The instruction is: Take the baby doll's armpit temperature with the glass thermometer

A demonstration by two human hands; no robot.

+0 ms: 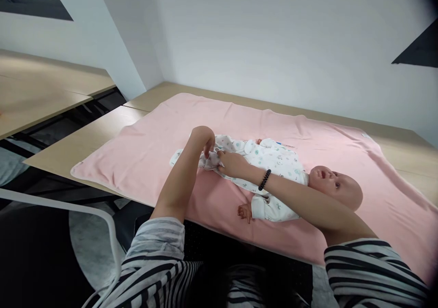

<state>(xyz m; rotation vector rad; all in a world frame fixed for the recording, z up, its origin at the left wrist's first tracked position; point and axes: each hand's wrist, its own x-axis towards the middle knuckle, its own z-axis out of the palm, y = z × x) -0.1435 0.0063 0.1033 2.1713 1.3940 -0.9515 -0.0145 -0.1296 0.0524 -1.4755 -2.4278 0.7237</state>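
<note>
A baby doll lies on its back on a pink blanket, its head to the right. It wears a white romper with a small print. My left hand bends down at the wrist over the romper's leg part, its fingers curled onto the cloth and partly hidden. Close beside it, my right hand pinches the romper's cloth near the crotch, thumb and fingers together. The right forearm, with a black bead bracelet, passes over the doll's body and hides part of it. One doll hand rests on the blanket.
The blanket covers most of a light wooden table that stands against a white wall. Another table is at the left. A chair with a white frame stands at the lower left, near the table's front edge.
</note>
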